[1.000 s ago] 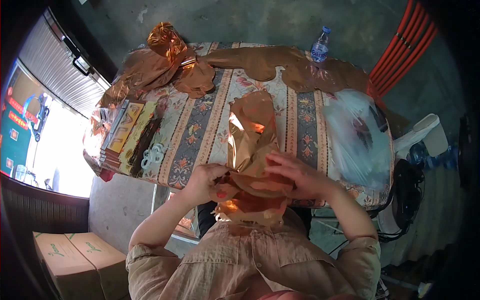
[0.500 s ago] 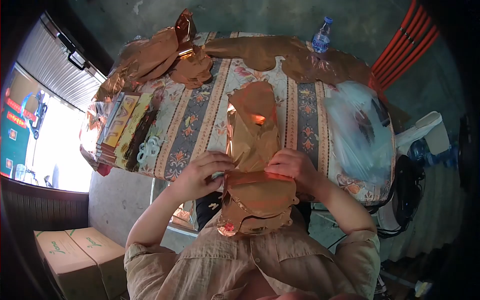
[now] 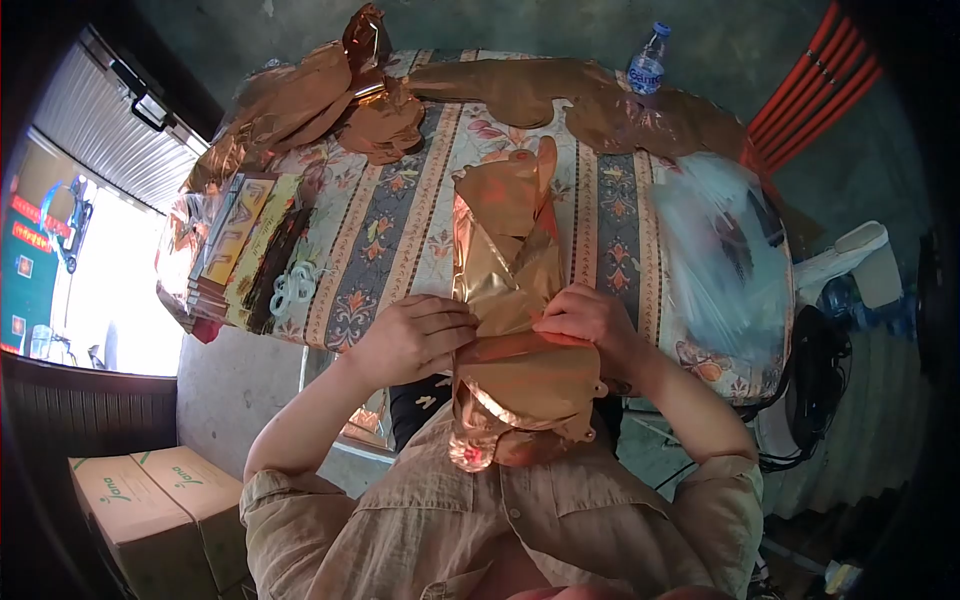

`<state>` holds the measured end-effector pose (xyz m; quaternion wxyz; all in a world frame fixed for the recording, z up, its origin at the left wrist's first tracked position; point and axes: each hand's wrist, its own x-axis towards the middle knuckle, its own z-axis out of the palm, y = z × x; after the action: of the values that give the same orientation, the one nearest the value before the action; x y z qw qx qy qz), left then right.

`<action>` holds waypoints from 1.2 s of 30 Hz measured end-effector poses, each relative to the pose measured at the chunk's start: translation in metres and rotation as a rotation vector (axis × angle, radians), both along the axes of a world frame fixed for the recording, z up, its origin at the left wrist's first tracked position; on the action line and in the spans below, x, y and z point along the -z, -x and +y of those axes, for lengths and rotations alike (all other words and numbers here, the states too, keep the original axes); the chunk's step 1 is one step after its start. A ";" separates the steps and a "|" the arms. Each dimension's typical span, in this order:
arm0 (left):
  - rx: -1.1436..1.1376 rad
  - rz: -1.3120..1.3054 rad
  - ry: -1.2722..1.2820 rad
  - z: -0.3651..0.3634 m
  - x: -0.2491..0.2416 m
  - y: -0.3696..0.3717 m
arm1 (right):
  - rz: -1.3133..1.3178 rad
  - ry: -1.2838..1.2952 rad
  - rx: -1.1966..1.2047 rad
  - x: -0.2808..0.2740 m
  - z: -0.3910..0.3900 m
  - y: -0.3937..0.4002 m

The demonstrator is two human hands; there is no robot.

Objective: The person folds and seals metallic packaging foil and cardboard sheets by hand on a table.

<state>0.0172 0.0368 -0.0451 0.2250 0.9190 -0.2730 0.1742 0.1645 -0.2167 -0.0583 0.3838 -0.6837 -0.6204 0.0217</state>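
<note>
- On my feed, the copper-coloured foil lies right between the hands, a crosswise fold level with the fingertips!
- Left hand curls narrow on the foil's left edge, thumb hidden from me; right hand pinches the right edge.
- Out to the right of the right hand, a translucent plastic bag, dark contents I can't identify; beyond, an upright bottle.
- Long axis fore-and-aft: far end pointing away over the table, near end bodyward of the hands.
</note>
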 end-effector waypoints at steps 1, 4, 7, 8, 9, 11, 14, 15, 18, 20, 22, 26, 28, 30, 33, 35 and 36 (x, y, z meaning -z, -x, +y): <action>0.010 -0.019 0.002 0.000 0.000 0.000 | 0.001 0.000 0.000 0.001 0.000 0.000; -0.024 0.008 0.001 -0.001 0.000 0.002 | -0.034 0.002 -0.021 0.000 0.000 -0.002; -0.039 0.028 0.008 -0.002 -0.002 0.001 | -0.014 0.021 -0.066 -0.009 -0.001 -0.001; -0.040 0.026 0.007 -0.002 -0.001 0.001 | 0.029 -0.013 -0.033 -0.012 -0.003 0.000; -0.053 0.047 0.062 -0.002 0.000 0.000 | 0.073 -0.046 0.000 -0.013 -0.004 0.001; -0.071 0.067 0.114 -0.002 0.002 0.000 | 0.048 -0.017 -0.042 -0.014 -0.007 -0.005; -0.071 0.089 0.140 0.000 0.001 -0.002 | 0.056 0.087 -0.121 -0.018 -0.013 -0.017; -0.066 0.106 0.145 0.001 0.000 -0.003 | 0.085 0.161 -0.159 -0.020 -0.013 -0.022; -0.065 0.125 0.143 0.002 0.000 -0.005 | 0.123 0.253 -0.007 -0.019 -0.003 -0.055; -0.064 0.129 0.136 0.002 0.001 -0.006 | -0.007 0.165 0.072 -0.011 0.018 -0.072; -0.066 0.142 0.158 0.003 0.002 -0.006 | -0.138 0.077 0.146 -0.006 0.038 -0.080; -0.071 0.151 0.164 0.003 0.000 -0.006 | -0.174 0.187 0.210 0.006 0.060 -0.080; -0.088 0.181 0.193 0.002 -0.001 -0.006 | -0.199 0.241 0.207 0.009 0.062 -0.076; -0.090 0.196 0.206 0.003 -0.002 -0.007 | -0.237 0.254 0.208 0.008 0.063 -0.074; -0.094 0.203 0.230 0.004 0.001 -0.009 | -0.154 0.320 0.203 0.001 0.062 -0.074; -0.098 0.200 0.245 0.005 0.003 -0.010 | -0.207 0.195 0.195 0.010 0.058 -0.076; -0.107 0.209 0.248 0.005 0.003 -0.010 | -0.258 0.070 0.188 0.013 0.054 -0.077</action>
<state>0.0275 0.0422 -0.0479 0.3540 0.9106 -0.1750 0.1215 0.2414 -0.1627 -0.0718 0.2773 -0.7486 -0.5968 -0.0808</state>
